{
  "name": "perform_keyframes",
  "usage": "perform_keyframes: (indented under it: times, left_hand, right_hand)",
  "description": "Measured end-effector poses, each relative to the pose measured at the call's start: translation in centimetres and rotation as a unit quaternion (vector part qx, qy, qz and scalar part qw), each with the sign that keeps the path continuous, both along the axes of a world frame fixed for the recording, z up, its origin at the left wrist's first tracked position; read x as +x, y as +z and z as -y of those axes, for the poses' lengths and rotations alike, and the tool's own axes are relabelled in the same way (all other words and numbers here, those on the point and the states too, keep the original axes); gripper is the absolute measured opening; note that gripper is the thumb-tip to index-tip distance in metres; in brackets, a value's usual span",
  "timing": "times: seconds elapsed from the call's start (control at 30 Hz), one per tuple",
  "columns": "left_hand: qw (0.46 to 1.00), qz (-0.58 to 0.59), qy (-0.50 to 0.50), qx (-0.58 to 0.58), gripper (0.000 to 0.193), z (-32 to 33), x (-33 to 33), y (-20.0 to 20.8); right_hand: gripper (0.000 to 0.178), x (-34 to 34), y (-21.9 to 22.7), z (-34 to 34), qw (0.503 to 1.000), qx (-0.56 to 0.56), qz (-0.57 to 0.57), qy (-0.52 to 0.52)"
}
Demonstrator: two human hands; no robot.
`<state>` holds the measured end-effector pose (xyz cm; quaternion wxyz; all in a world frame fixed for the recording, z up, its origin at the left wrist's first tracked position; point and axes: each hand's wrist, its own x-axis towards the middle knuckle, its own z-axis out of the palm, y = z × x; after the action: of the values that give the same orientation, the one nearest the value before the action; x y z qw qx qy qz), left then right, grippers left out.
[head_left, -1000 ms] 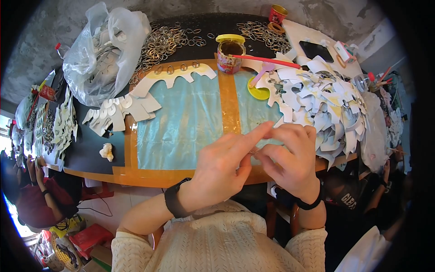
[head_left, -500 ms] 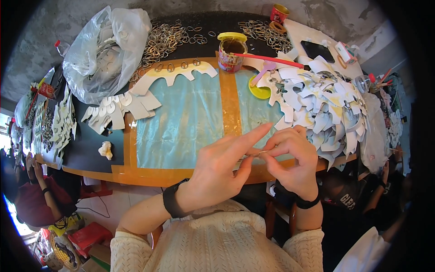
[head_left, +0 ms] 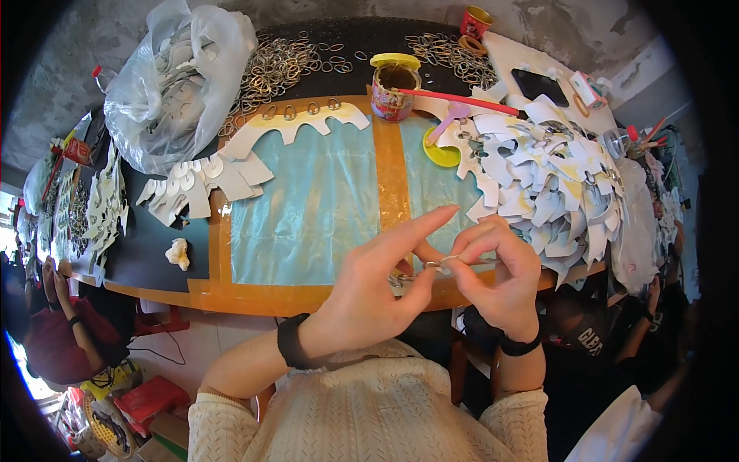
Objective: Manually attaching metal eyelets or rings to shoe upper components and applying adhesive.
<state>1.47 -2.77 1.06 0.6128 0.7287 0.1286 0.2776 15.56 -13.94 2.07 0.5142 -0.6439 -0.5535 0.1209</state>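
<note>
Above the table's front edge, my left hand (head_left: 369,281) pinches a small metal ring (head_left: 433,266) between thumb and fingers, its index finger stretched out. More bits of metal show partly under that hand. Closed against the same ring, my right hand (head_left: 504,269) grips a thin pale strand or strip at it; the fingers hide its exact shape. Beyond both hands lies a blue-green sheet (head_left: 304,208) edged with brown tape. At its far edge rests a scalloped white strip (head_left: 246,137) with yellowish smears and several oval rings on it.
Oval metal rings (head_left: 281,65) are heaped at the back. An open tin (head_left: 392,96) has a red stick (head_left: 462,101) across it. A pink spoon (head_left: 446,125) rests on a yellow dish (head_left: 441,154). White cutouts (head_left: 554,185) pile up right; a plastic bag (head_left: 138,127) stands left.
My fingers have shifted slightly around the ring, and more of the metal now shows between them. The plastic bag at the left has moved and its opening is wider.
</note>
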Motion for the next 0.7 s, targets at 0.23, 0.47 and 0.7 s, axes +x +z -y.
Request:
perform_keyframes:
  times: [0.23, 0.47, 0.7]
  left_hand:
    - [0.997, -0.018, -0.034, -0.071, 0.054, 0.0, 0.0, -0.2]
    - [0.995, -0.018, -0.061, -0.078, 0.056, -0.2, 0.2, 0.3]
    - [0.988, -0.034, -0.094, -0.122, 0.057, -0.5, 0.4, 0.6]
  right_hand:
    - [0.034, -0.7, 0.2, 0.5, 0.983, -0.028, -0.184, -0.009]
    - [0.041, -0.6, 0.7, 0.4, 0.939, -0.055, -0.339, 0.012]
    - [0.045, -0.8, 0.7, 0.5, 0.935, -0.062, -0.350, 0.011]
